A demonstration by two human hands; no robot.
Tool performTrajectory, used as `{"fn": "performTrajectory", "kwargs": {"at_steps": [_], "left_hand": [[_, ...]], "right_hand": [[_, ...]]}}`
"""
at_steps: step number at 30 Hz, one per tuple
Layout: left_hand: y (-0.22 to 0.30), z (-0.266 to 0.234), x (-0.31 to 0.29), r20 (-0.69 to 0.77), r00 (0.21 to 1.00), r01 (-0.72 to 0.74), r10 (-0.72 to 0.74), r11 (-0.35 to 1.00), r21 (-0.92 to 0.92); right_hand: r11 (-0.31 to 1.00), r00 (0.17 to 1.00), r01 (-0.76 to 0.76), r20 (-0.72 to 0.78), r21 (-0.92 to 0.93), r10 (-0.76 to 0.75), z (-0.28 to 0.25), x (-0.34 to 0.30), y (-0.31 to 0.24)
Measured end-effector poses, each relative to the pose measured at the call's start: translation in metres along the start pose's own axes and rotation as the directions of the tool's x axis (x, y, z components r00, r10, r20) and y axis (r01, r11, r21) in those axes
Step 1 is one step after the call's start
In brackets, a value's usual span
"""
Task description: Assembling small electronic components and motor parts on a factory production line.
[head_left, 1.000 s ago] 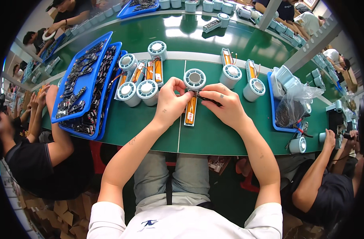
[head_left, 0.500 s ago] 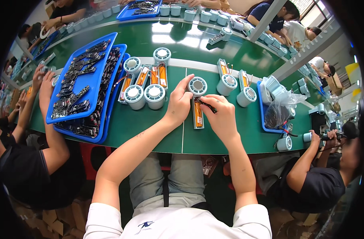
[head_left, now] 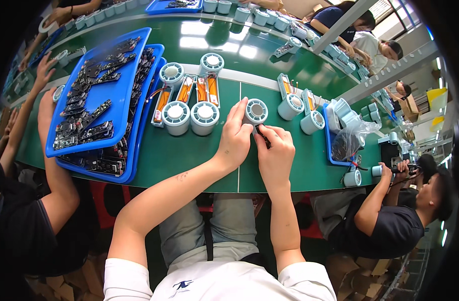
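So the thing that matters here is how the pale round spool (head_left: 256, 111) sits against the two hands: it's on the green worktop (head_left: 189, 150), dead ahead of them on the far side, right at the fingertips. The left hand (head_left: 234, 138) is the nearer one. Its fingers are held together and stretched forward along the spool's left side, tips touching the rim, so it looks like it's bracing the thing rather than gripping it. The right hand (head_left: 275, 153) sits just beside the left, a bit closer to the body, curled up with thumb and forefinger pinched on something small and dark (head_left: 262, 134) just below the spool. Can't tell what that bit is, it's mostly hidden by the fingers. The spool stands flat with its hole facing up, so there's no real long axis to speak of. More spools stand close on both sides: a pair (head_left: 190, 117) to the left in front of some orange-and-white strip parts (head_left: 187, 90), two more (head_left: 301, 113) to the right. Further left are stacked blue trays (head_left: 139, 125) full of dark parts, well clear of the hands. Another person's arm (head_left: 53, 165) rests by the trays.
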State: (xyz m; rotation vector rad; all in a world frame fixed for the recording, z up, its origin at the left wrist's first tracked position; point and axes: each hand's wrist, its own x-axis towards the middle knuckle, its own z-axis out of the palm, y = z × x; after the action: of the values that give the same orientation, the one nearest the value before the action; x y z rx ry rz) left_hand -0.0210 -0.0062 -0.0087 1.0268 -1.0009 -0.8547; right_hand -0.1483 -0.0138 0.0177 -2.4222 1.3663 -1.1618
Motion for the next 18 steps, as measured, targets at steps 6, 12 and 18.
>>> {"fn": "performTrajectory", "kwargs": {"at_steps": [6,12,18], "left_hand": [[0.001,0.0,0.001,0.013,0.999,0.042,-0.041,0.999,-0.021],[-0.001,-0.002,0.0,0.047,0.999,-0.012,0.017,0.995,-0.096],[0.002,0.01,0.007,-0.178,0.954,-0.271,0.24,0.945,-0.181]], "right_hand": [[0.986,0.986,0.14,-0.077,-0.091,-0.147,0.008,-0.005,0.01],[0.99,0.969,-0.141,0.202,-0.017,0.141,0.001,-0.002,0.005],[0.99,0.979,-0.019,0.204,0.141,-0.011,0.0,0.03,0.014]]}}
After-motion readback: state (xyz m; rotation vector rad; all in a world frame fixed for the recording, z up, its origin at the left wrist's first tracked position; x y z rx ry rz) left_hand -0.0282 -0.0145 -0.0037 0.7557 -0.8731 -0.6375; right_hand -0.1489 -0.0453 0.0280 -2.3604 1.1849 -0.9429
